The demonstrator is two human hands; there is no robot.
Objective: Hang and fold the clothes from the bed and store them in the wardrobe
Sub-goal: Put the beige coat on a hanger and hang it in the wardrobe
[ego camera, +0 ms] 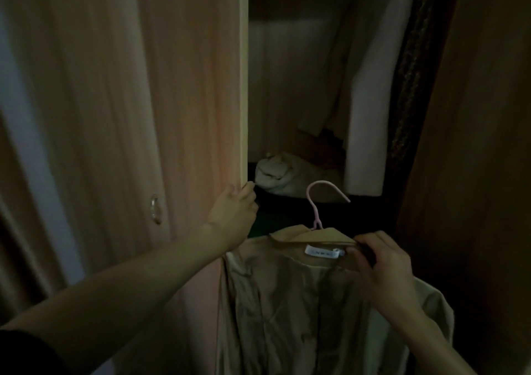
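Observation:
A beige jacket with a white neck label hangs on a pink hanger, low in front of the open wardrobe. My right hand grips the jacket's collar and the hanger's shoulder at the right. The hanger's hook points up, free of any rail. My left hand grips the edge of the left wardrobe door, fingers curled around it.
Inside the dim wardrobe hang a light garment and a dark patterned one. A pale bundled cloth lies on the wardrobe floor. The right door stands open. A metal handle sits on the left door.

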